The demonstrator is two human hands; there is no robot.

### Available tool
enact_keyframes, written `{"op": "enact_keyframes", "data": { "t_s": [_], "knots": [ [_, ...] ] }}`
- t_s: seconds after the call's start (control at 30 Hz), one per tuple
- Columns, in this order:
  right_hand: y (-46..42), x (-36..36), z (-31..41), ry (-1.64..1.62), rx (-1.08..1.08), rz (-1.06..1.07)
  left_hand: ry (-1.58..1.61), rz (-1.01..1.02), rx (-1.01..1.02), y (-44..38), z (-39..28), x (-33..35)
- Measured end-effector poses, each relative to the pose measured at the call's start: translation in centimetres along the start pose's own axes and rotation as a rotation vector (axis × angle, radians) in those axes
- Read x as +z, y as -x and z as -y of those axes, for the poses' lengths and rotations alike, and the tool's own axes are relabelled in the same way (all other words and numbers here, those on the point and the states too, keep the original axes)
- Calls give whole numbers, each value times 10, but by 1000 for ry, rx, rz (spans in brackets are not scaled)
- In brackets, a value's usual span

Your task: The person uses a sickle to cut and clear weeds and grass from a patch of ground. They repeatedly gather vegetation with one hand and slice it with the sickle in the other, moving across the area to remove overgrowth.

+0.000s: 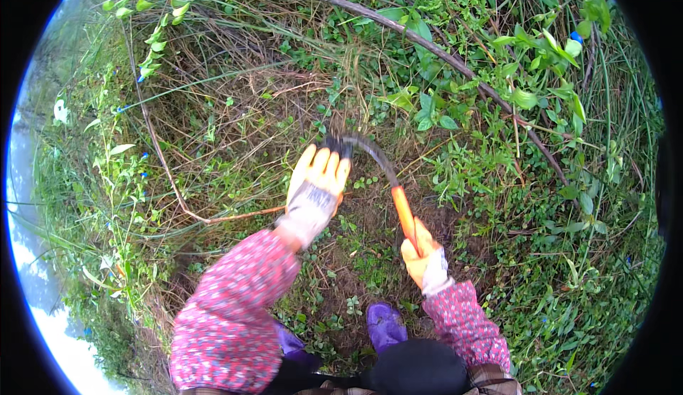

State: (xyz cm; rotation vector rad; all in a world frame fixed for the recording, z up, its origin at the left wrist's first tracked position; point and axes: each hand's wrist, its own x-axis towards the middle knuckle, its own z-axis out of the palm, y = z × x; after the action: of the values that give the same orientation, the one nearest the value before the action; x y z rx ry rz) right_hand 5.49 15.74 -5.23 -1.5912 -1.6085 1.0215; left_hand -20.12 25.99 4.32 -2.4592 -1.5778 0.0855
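My right hand (424, 253), in a yellow and white work glove, is closed around the orange handle (403, 211) of a sickle. The sickle's curved dark blade (381, 157) arcs forward and left, its far end beside the fingertips of my left hand. My left hand (318, 184) wears a matching glove with dark fingertips and reaches down among low weeds. Thin grass stalks (341, 120) stand just beyond those fingers. Blur and the back of the glove hide whether the fingers grip any stalks.
A long bent woody stem (341, 2) arches over the ground ahead, and a thinner brown stem (165, 168) runs towards my left wrist. Leafy weeds (528, 96) crowd the right side. Two purple boots (385, 326) stand on the weedy soil below my hands.
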Motion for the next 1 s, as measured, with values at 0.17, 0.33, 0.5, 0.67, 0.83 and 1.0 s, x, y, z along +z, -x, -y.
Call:
{"op": "enact_keyframes", "data": {
  "t_s": [0.17, 0.33, 0.5, 0.67, 0.83, 1.0],
  "knots": [
    [23, -9, -5, -160, -72, 1, 285, 294, -768, -35, 14, 139],
    [-66, -13, 38, 327, -170, 145, 401, 185, -378, -19, 22, 117],
    [-37, 2, 13, 134, 112, 246, 360, 142, -269, 0, 33, 113],
    [90, -42, -16, -308, 528, 320, 289, 486, -151, 116, 30, 119],
    [31, -32, 7, -278, 34, -26, 255, 606, -7, 174, 23, 108],
    [-74, -3, 57, -89, -121, -352, 276, 205, 44, 104, 33, 48]
  ]
}}
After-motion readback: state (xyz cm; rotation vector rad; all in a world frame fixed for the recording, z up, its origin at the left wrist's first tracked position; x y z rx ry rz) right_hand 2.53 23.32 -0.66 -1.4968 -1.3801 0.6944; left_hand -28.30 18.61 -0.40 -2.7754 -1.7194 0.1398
